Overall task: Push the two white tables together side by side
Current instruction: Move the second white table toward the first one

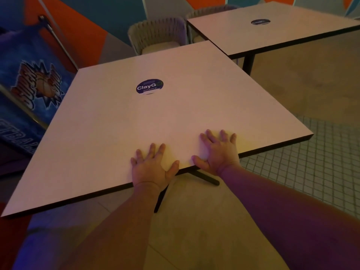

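Observation:
A white square table (109,133) with a dark round sticker (149,86) stands right in front of me. My left hand (153,166) and my right hand (218,152) lie flat on its near edge, fingers spread, palms on the top, thumbs at the rim. A second white table (282,34) with the same sticker stands at the back right. Its near-left corner sits close to the first table's far-right corner, and the two tops are at an angle to each other. Black table legs (206,178) show under the near table.
A woven grey chair (157,36) stands behind the near table, with another chair back behind the far table. A blue arcade cabinet (33,84) is close on the left. Tiled floor (315,162) opens to the right.

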The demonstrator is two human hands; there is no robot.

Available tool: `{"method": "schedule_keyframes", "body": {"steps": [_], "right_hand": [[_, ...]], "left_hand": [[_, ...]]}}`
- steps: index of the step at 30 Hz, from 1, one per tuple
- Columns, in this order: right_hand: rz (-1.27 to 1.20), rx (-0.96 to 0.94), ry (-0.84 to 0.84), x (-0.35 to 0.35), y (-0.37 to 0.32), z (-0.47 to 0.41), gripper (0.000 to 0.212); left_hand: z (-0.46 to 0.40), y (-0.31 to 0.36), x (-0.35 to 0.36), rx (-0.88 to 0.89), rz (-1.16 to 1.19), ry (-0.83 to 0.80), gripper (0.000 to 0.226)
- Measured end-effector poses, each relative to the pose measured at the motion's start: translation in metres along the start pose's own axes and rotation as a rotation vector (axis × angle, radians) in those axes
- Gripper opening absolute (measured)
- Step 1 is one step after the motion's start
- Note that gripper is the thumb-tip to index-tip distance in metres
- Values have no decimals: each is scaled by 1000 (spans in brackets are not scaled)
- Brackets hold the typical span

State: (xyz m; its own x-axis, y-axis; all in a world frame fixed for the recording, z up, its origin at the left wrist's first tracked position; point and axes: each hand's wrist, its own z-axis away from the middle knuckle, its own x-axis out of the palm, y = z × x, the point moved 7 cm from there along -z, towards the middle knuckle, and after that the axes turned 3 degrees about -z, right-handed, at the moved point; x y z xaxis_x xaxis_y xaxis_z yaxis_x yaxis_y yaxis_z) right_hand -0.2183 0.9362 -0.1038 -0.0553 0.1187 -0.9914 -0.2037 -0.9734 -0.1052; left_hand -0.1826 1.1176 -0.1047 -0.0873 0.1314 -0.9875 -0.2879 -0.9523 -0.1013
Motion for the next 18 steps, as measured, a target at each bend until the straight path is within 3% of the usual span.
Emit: {"method": "schedule_keyframes", "body": {"steps": [18], "right_hand": [[42,5,69,-7,4,-65,109]], "left_hand": [[-65,-5,-10,-5,-1,51,72]]}}
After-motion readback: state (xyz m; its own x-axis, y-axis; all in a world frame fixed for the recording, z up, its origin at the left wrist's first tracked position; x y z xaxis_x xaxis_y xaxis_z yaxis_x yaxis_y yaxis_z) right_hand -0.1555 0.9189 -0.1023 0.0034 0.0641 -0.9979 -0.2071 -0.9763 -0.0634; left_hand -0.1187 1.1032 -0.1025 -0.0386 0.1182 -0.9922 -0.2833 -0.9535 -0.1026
